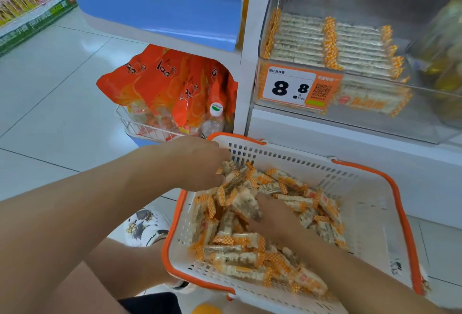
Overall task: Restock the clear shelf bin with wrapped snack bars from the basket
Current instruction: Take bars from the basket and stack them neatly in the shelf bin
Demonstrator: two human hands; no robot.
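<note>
A white basket with an orange rim (370, 203) sits low in front of me, holding a loose heap of wrapped snack bars (250, 258) with orange-checked ends. Both hands are down in the heap. My left hand (197, 163) is at the far left side, its fingers curled around several bars. Palm down in the middle rests my right hand (272, 218), its fingers pressed around bars. Above right, the clear shelf bin (425, 123) holds neat rows of the same bars (330, 46) behind a price tag (295, 86) reading 8.8.
To the left of the bin, a wire rack (140, 126) holds orange snack bags (170, 86) and a small bottle (213, 118). A blue shelf panel (155, 3) hangs above it. My patterned white shoe (145, 226) is on the tiled floor beside the basket.
</note>
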